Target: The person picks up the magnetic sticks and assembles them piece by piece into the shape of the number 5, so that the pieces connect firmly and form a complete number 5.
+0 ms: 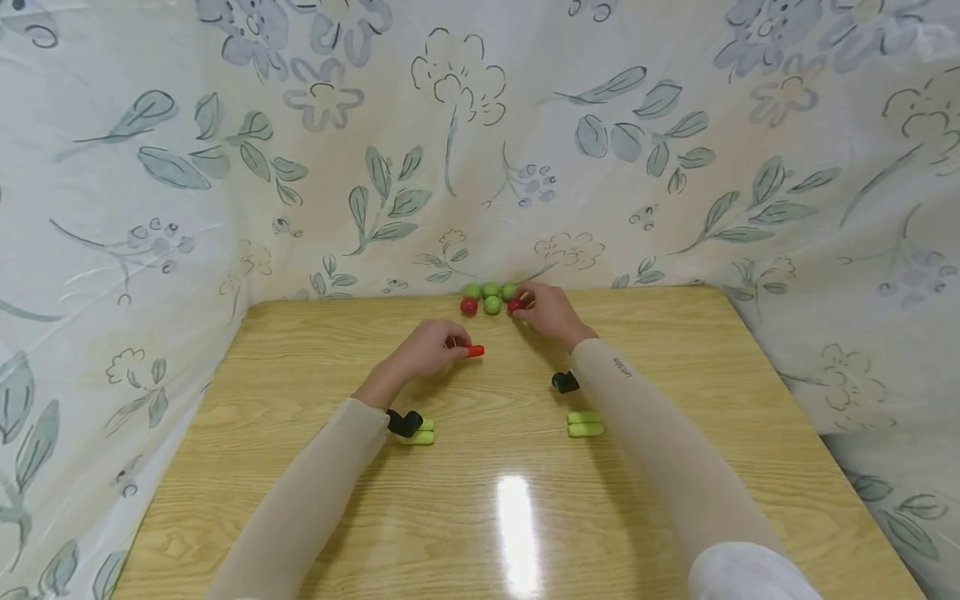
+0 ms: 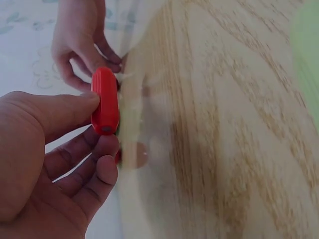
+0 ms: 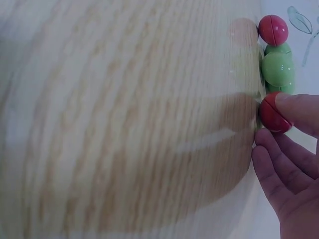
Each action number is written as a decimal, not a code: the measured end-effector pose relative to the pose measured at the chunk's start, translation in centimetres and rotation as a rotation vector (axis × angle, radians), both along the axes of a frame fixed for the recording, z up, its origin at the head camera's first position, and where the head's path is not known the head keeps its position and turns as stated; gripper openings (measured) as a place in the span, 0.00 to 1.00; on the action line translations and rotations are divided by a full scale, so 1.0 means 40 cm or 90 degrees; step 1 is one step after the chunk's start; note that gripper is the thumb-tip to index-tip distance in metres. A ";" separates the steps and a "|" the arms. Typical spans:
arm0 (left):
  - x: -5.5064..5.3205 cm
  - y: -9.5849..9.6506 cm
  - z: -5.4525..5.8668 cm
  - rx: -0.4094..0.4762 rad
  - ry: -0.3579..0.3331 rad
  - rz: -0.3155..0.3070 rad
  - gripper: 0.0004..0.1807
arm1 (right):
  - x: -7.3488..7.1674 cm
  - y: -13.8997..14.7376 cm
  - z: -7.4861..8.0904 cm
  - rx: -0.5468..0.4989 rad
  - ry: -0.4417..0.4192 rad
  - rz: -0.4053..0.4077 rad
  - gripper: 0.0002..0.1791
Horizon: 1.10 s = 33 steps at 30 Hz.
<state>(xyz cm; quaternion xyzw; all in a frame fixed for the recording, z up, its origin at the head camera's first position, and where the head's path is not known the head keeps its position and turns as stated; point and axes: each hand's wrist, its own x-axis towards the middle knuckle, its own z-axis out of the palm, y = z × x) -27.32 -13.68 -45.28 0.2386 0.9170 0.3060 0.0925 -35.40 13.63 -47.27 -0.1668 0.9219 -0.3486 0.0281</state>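
My left hand (image 1: pixel 433 347) pinches a short red ribbed piece (image 2: pixel 105 102) between thumb and fingertips, held up over the table. A small grey spot marks its near end; I cannot tell what kind of thing it is. At the table's far edge my right hand (image 1: pixel 550 312) grips a red ball (image 3: pixel 275 112) with a seam round it, thumb on top and fingertips at its side. Beside that ball sit several green balls (image 1: pixel 492 305), bunched in two rows. Another red ball (image 1: pixel 468 307) lies at the left end of the front row.
On the wooden table (image 1: pixel 480 517), two light green sticks (image 1: pixel 585 424) lie side by side at the right. More green sticks (image 1: pixel 422 437) lie at the left, partly hidden by the left wrist's black camera mount (image 1: pixel 406 423). Flowered cloth (image 1: pixel 480 167) rises behind the far edge.
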 end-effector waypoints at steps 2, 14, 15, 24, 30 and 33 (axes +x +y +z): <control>-0.002 0.002 -0.002 -0.007 -0.002 0.003 0.05 | 0.002 0.002 0.002 0.001 0.000 0.000 0.12; -0.018 0.017 0.000 -0.013 -0.005 0.011 0.04 | 0.012 0.022 -0.004 -0.005 -0.021 0.009 0.17; -0.020 0.017 0.000 -0.016 -0.006 0.011 0.04 | 0.012 0.022 -0.005 0.000 -0.021 0.014 0.18; -0.031 0.021 -0.004 -0.028 -0.013 0.017 0.05 | 0.020 0.029 0.000 0.003 -0.037 0.014 0.13; -0.042 0.031 0.003 -0.022 -0.011 0.015 0.05 | 0.021 0.037 0.002 0.010 -0.040 0.014 0.09; -0.047 0.038 0.009 -0.024 -0.010 0.011 0.06 | 0.023 0.042 0.005 0.010 -0.043 0.011 0.09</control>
